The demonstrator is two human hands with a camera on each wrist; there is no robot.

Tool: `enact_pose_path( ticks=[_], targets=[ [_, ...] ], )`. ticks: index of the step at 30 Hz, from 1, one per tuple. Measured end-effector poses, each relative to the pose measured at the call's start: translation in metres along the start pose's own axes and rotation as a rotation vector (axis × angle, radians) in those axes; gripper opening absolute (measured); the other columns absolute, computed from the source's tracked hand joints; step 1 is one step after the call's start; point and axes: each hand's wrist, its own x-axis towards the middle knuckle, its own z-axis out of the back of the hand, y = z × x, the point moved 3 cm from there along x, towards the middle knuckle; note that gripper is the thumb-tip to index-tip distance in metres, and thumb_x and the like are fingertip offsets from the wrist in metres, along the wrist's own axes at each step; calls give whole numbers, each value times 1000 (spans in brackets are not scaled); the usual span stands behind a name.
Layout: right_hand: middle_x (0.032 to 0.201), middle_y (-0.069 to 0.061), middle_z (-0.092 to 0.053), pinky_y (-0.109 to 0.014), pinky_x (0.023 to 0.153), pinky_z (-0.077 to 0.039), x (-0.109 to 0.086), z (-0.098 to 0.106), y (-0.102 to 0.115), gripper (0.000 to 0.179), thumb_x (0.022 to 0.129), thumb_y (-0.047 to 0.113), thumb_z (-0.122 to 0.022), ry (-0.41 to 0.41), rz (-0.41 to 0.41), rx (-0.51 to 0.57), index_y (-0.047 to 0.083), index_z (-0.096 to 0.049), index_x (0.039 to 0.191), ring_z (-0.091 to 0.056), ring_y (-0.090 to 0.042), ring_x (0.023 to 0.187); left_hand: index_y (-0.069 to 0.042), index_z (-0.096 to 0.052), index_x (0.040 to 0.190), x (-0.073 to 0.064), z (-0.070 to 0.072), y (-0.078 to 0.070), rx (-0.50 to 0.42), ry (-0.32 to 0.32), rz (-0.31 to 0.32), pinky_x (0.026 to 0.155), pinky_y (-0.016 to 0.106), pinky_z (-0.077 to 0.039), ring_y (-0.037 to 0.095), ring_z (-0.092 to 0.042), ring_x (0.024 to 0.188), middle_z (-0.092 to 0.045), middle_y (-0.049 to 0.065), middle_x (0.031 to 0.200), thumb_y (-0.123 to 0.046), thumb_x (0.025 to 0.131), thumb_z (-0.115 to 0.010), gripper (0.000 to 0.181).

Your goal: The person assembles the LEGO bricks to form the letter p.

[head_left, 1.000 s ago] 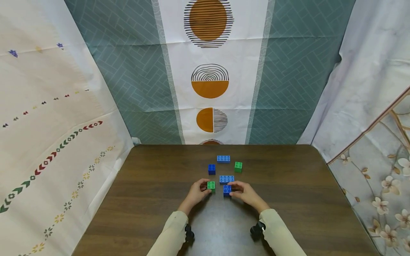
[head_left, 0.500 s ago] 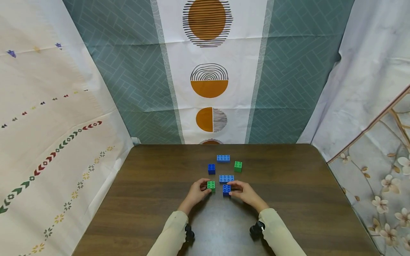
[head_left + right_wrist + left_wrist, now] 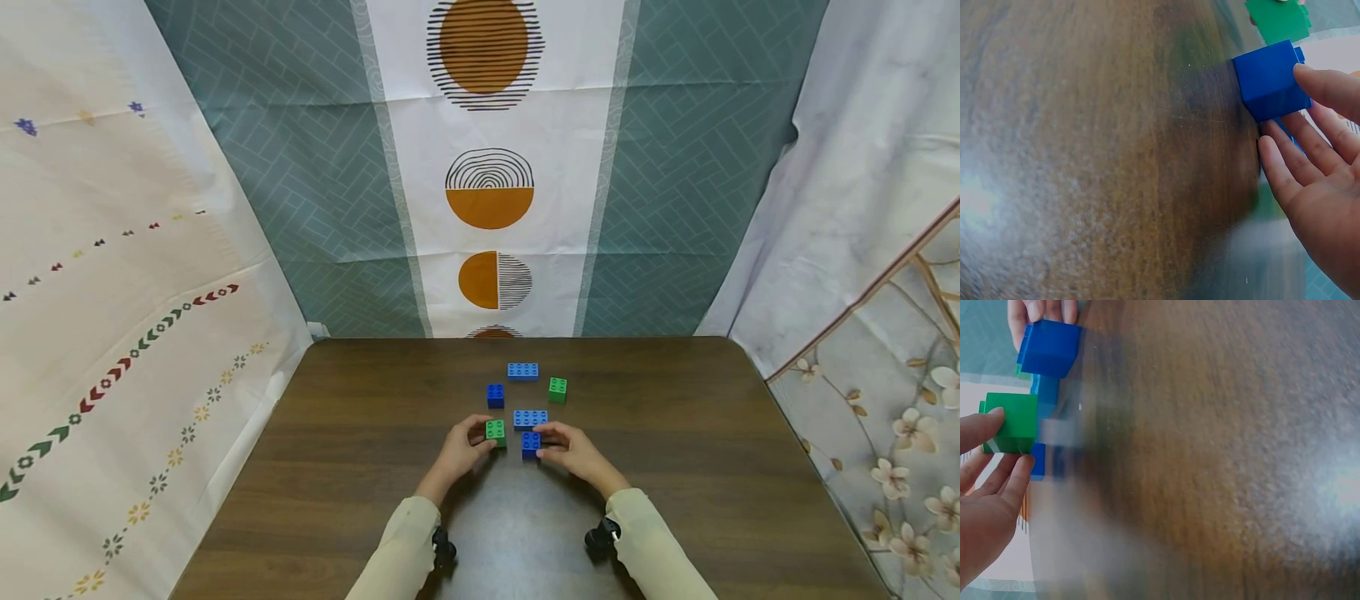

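Observation:
My left hand [image 3: 457, 454] pinches a square green toy brick [image 3: 496, 432] between thumb and fingers. The left wrist view shows that green brick [image 3: 1012, 423] held just above the table, with its reflection beside it. Opposite, my right hand [image 3: 576, 454] holds a square dark blue brick [image 3: 531, 445] by its sides, the thumb on the near face. In the right wrist view this blue brick [image 3: 1274, 81] sits at the table surface. Right behind it lies a long light blue brick [image 3: 530, 418]. A narrow gap separates the two held bricks.
Farther back on the brown wooden table [image 3: 360, 467] lie a second dark blue brick [image 3: 496, 395], another long light blue brick [image 3: 522, 372] and a second green brick [image 3: 557, 389]. Patterned cloths [image 3: 315, 167] hang around the table's back and sides.
The left hand has raised the green brick slightly and shifted it a little away from the body. The right hand and its blue brick have stayed nearly still.

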Motion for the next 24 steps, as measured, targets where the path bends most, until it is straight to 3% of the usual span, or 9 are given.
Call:
enact_pose_path(
  ticks=[8, 12, 16, 19, 24],
  targets=[
    [126, -28, -55, -51, 94, -49, 0, 0, -1, 36, 90, -1, -64, -5, -4, -5, -9, -55, 124, -53, -45, 115, 4, -60, 118, 0, -4, -15, -65, -8, -47, 89, 38, -54, 35, -62, 105, -62, 23, 113, 6, 85, -69, 34],
    [126, -29, -55, -49, 93, -50, 0, 1, -1, 36, 90, -1, -63, -4, -5, 3, -9, -54, 124, -53, -45, 114, 11, -58, 118, -5, -6, -39, -89, 17, -92, 87, 41, -55, 41, -62, 103, -61, 29, 111, 9, 85, -67, 34],
    [126, -29, -55, -46, 92, -51, 0, 0, 0, 36, 91, -1, -63, 2, -11, 16, -9, -54, 125, -53, -45, 115, 13, -56, 119, -10, -9, -58, -121, 57, -87, 89, 42, -54, 43, -60, 106, -60, 32, 114, 8, 86, -65, 35],
    [126, -29, -55, -43, 92, -52, 0, 0, 0, 38, 91, -1, -63, 7, -15, 15, -9, -53, 126, -53, -45, 115, 12, -56, 120, -9, -15, -58, -135, 74, -98, 90, 39, -53, 42, -60, 107, -59, 31, 115, 8, 87, -65, 34],
    [124, -29, -55, -37, 90, -53, 1, 0, -3, 37, 91, 0, -63, 7, 0, 9, -9, -53, 126, -54, -45, 114, 7, -58, 121, -2, -28, -39, -145, 79, -111, 88, 34, -54, 37, -61, 107, -61, 26, 115, 7, 86, -66, 35]
  ],
)
